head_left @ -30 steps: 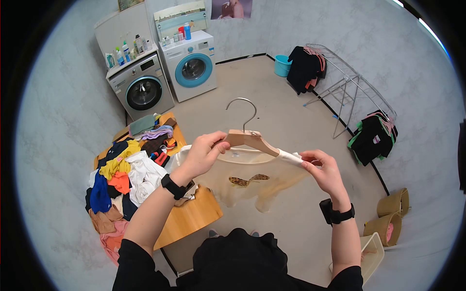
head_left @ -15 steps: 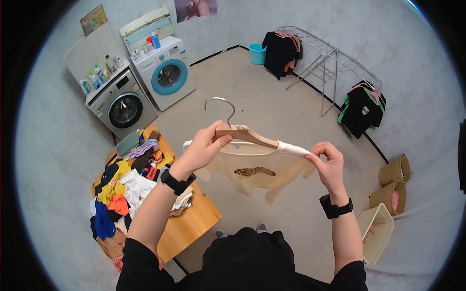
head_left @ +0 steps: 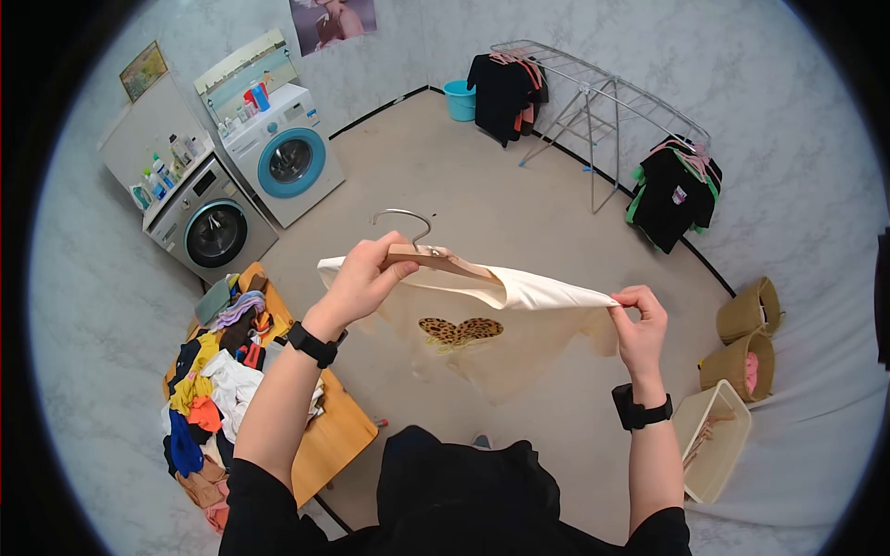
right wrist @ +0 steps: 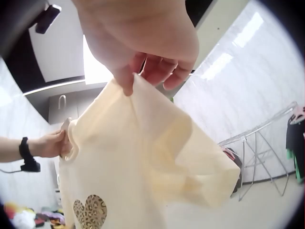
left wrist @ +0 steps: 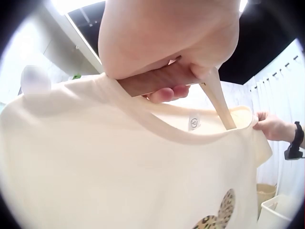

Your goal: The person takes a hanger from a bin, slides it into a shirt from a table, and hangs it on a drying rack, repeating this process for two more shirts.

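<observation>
A cream T-shirt with a leopard-print heart hangs from a wooden hanger with a metal hook. My left hand grips the hanger near its middle, below the hook. My right hand pinches the shirt at its right shoulder, pulling the cloth out straight. In the left wrist view, one hanger arm reaches down inside the neckline, while the other side goes under the collar. The shirt's lower part drops in front of my body above the floor.
A wooden table with a pile of clothes stands at left. Two washing machines are behind it. A drying rack with dark clothes is at the back right. Baskets and a white bin stand at right.
The right hand has drawn the shirt's shoulder outward to the right, covering more of the hanger arm. The left hand with the hanger has shifted left, and the head view has turned right.
</observation>
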Action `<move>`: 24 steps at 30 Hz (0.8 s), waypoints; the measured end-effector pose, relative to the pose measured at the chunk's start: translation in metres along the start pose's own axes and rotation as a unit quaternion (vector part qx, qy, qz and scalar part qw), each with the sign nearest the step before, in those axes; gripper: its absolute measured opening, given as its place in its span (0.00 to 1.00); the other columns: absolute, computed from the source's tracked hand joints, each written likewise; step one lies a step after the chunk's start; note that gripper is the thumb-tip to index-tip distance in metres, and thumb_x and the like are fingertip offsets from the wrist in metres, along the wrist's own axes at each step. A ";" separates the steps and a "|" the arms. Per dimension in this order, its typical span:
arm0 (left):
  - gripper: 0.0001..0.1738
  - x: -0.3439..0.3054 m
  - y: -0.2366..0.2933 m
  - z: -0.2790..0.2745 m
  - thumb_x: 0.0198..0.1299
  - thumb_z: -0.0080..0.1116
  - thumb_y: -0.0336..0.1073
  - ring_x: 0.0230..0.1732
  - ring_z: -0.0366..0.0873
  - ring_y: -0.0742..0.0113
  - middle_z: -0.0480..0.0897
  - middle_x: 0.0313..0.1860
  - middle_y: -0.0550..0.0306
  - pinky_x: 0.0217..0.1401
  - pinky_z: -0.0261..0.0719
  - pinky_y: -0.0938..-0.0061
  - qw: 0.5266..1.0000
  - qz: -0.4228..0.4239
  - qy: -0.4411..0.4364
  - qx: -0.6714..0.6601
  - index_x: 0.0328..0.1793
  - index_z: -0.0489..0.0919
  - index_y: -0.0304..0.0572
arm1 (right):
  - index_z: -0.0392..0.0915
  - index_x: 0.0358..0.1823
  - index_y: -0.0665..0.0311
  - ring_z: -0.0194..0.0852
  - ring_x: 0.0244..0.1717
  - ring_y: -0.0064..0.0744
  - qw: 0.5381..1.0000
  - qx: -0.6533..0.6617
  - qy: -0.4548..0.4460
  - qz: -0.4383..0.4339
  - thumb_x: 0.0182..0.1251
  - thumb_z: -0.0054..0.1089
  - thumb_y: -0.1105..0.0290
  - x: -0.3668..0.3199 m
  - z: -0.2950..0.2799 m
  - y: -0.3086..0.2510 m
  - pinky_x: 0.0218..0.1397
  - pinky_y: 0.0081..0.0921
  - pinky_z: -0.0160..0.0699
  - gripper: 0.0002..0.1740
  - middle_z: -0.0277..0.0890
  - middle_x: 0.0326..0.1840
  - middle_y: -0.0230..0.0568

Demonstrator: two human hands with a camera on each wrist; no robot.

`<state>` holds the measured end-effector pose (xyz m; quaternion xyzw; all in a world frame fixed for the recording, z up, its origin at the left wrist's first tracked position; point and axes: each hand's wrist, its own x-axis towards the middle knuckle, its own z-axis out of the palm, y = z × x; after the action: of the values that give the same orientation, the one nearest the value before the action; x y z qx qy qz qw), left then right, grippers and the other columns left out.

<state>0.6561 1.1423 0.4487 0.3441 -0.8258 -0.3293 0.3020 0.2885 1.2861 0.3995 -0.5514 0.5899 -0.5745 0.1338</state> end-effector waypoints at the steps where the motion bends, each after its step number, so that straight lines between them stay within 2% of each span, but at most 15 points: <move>1: 0.09 0.005 -0.001 0.007 0.66 0.58 0.36 0.29 0.70 0.71 0.76 0.26 0.59 0.33 0.68 0.75 1.000 -0.019 0.009 -0.016 0.43 0.74 0.38 | 0.80 0.37 0.66 0.76 0.39 0.34 0.996 -0.064 -0.057 -0.040 0.54 0.69 0.75 0.004 -0.005 0.000 0.45 0.28 0.76 0.10 0.79 0.39 0.39; 2: 0.08 0.009 -0.005 0.013 0.66 0.57 0.36 0.28 0.70 0.71 0.75 0.25 0.59 0.32 0.68 0.74 0.999 -0.037 0.020 -0.031 0.43 0.75 0.39 | 0.78 0.40 0.66 0.76 0.44 0.39 0.982 -0.128 -0.114 -0.083 0.53 0.71 0.73 0.009 -0.007 -0.001 0.49 0.31 0.76 0.14 0.78 0.44 0.41; 3: 0.08 0.017 -0.008 0.020 0.66 0.57 0.36 0.28 0.70 0.71 0.75 0.25 0.59 0.32 0.68 0.74 0.999 -0.038 0.024 -0.031 0.43 0.75 0.39 | 0.78 0.40 0.66 0.76 0.44 0.39 0.981 -0.127 -0.116 -0.085 0.53 0.71 0.73 0.015 -0.006 -0.005 0.49 0.31 0.76 0.14 0.78 0.44 0.41; 6: 0.09 0.046 -0.018 0.040 0.67 0.56 0.37 0.25 0.68 0.70 0.74 0.22 0.59 0.30 0.66 0.73 0.993 -0.005 0.066 -0.094 0.44 0.75 0.38 | 0.71 0.54 0.63 0.68 0.58 0.49 0.965 -0.194 -0.122 -0.127 0.50 0.76 0.65 0.027 0.006 -0.002 0.60 0.38 0.70 0.31 0.70 0.59 0.44; 10: 0.12 0.088 -0.039 0.057 0.68 0.56 0.40 0.24 0.67 0.70 0.73 0.21 0.58 0.29 0.66 0.71 0.995 -0.023 -0.002 -0.092 0.42 0.74 0.38 | 0.75 0.51 0.62 0.72 0.53 0.46 0.968 -0.198 -0.079 -0.133 0.52 0.74 0.65 0.061 0.029 0.015 0.58 0.38 0.71 0.26 0.75 0.53 0.42; 12: 0.12 0.120 -0.054 0.064 0.68 0.56 0.41 0.24 0.66 0.70 0.73 0.21 0.58 0.29 0.65 0.71 0.995 -0.018 -0.030 -0.094 0.42 0.74 0.38 | 0.78 0.47 0.61 0.76 0.44 0.42 0.949 -0.227 -0.159 -0.146 0.56 0.70 0.65 0.087 0.040 0.038 0.49 0.37 0.74 0.18 0.79 0.42 0.38; 13: 0.13 0.136 -0.060 0.069 0.67 0.57 0.41 0.23 0.67 0.68 0.74 0.21 0.57 0.28 0.65 0.70 0.994 -0.014 -0.032 -0.101 0.41 0.74 0.38 | 0.78 0.47 0.61 0.76 0.44 0.42 0.948 -0.235 -0.153 -0.147 0.56 0.70 0.65 0.101 0.046 0.047 0.49 0.37 0.74 0.18 0.79 0.42 0.38; 15: 0.14 0.173 -0.073 0.077 0.67 0.57 0.42 0.23 0.68 0.66 0.74 0.21 0.56 0.28 0.65 0.69 0.993 0.000 -0.034 -0.112 0.41 0.74 0.38 | 0.80 0.44 0.60 0.77 0.34 0.40 0.957 -0.206 -0.186 -0.090 0.60 0.67 0.66 0.127 0.059 0.061 0.39 0.35 0.75 0.13 0.78 0.33 0.36; 16: 0.14 0.192 -0.079 0.081 0.67 0.58 0.43 0.23 0.69 0.62 0.75 0.20 0.55 0.28 0.65 0.68 0.994 -0.012 -0.059 -0.095 0.41 0.74 0.38 | 0.79 0.46 0.62 0.79 0.33 0.41 0.958 -0.192 -0.198 -0.074 0.62 0.65 0.70 0.140 0.066 0.066 0.34 0.32 0.77 0.12 0.79 0.36 0.43; 18: 0.15 0.224 -0.094 0.084 0.67 0.58 0.43 0.23 0.71 0.59 0.76 0.20 0.54 0.28 0.65 0.67 0.993 -0.018 -0.084 -0.081 0.41 0.74 0.38 | 0.79 0.45 0.61 0.80 0.34 0.41 0.946 -0.222 -0.230 -0.055 0.63 0.63 0.70 0.165 0.079 0.082 0.35 0.32 0.77 0.10 0.79 0.35 0.43; 19: 0.14 0.244 -0.101 0.085 0.65 0.60 0.43 0.27 0.73 0.56 0.78 0.25 0.53 0.31 0.68 0.66 0.988 -0.020 -0.113 -0.103 0.42 0.74 0.38 | 0.79 0.44 0.60 0.80 0.35 0.42 0.933 -0.244 -0.264 -0.034 0.64 0.62 0.70 0.183 0.083 0.090 0.35 0.32 0.77 0.08 0.79 0.35 0.43; 20: 0.14 0.263 -0.109 0.086 0.64 0.61 0.42 0.32 0.76 0.54 0.80 0.29 0.53 0.34 0.70 0.65 0.982 -0.023 -0.142 -0.124 0.43 0.75 0.39 | 0.79 0.42 0.60 0.80 0.34 0.44 0.942 -0.234 -0.239 -0.036 0.64 0.61 0.69 0.201 0.085 0.092 0.36 0.33 0.78 0.07 0.80 0.33 0.43; 21: 0.14 0.280 -0.119 0.087 0.64 0.61 0.42 0.32 0.76 0.54 0.80 0.29 0.53 0.34 0.70 0.65 0.982 -0.018 -0.143 -0.125 0.43 0.75 0.39 | 0.79 0.42 0.60 0.80 0.34 0.44 0.942 -0.237 -0.235 -0.036 0.64 0.61 0.69 0.217 0.085 0.096 0.36 0.33 0.78 0.07 0.80 0.33 0.43; 23: 0.13 0.318 -0.139 0.084 0.59 0.64 0.38 0.44 0.77 0.55 0.79 0.41 0.54 0.45 0.73 0.63 0.988 0.149 -0.041 -0.007 0.46 0.76 0.42 | 0.78 0.39 0.59 0.80 0.32 0.46 0.944 -0.273 -0.187 0.010 0.63 0.63 0.64 0.247 0.076 0.111 0.33 0.36 0.78 0.08 0.80 0.30 0.40; 24: 0.15 0.333 -0.145 0.072 0.56 0.65 0.32 0.53 0.76 0.54 0.78 0.47 0.56 0.53 0.75 0.62 0.985 0.130 -0.072 0.089 0.50 0.77 0.43 | 0.78 0.39 0.59 0.80 0.32 0.46 0.944 -0.273 -0.185 0.017 0.63 0.63 0.64 0.258 0.073 0.117 0.33 0.36 0.78 0.08 0.80 0.30 0.40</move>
<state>0.4643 0.8311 0.3871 0.2349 -0.9089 -0.2369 0.2500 0.1957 1.0082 0.4033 -0.6530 0.6984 -0.2771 0.0944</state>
